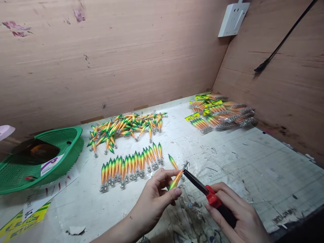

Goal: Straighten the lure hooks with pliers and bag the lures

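My left hand [154, 197] pinches a green-and-orange squid-jig lure [176, 179] between thumb and fingers, hook end pointing up and right. My right hand [236, 212] grips red-and-black-handled pliers [202, 187]; their dark jaws meet the lure's metal hooks [186, 165]. Just beyond the hands a neat row of matching lures [131, 165] lies on the worn white table [253, 162], with one single lure [173, 161] at the row's right end. Behind the row sits a loose heap of the same lures [126, 128].
Bagged lures with yellow labels [220, 113] are stacked at the far right by the wooden wall. A green plastic basket [65, 152] stands at the left. Yellow label cards [22, 219] lie near the front left. A white wall socket [233, 18] hangs above.
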`<action>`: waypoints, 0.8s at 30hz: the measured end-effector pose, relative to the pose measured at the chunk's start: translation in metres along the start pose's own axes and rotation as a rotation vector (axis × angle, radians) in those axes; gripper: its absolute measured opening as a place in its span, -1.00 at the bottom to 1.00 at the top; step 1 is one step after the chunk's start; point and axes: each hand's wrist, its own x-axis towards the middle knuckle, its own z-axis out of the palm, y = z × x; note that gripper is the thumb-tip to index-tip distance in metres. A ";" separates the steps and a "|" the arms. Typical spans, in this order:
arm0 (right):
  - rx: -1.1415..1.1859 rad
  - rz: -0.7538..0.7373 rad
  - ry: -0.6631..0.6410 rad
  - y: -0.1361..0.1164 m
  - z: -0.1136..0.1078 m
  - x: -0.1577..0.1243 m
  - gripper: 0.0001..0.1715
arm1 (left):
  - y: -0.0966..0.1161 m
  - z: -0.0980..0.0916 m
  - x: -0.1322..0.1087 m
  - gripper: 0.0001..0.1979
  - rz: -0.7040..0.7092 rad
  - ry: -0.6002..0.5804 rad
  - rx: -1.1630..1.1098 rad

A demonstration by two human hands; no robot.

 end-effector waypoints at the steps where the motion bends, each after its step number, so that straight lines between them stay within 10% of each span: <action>1: -0.001 -0.002 -0.008 0.000 0.000 0.000 -0.88 | -0.001 0.000 0.000 -0.55 0.014 0.010 0.023; 24: -0.019 -0.074 -0.140 -0.008 -0.010 0.011 -0.88 | -0.002 -0.014 -0.013 -0.64 0.411 0.155 0.642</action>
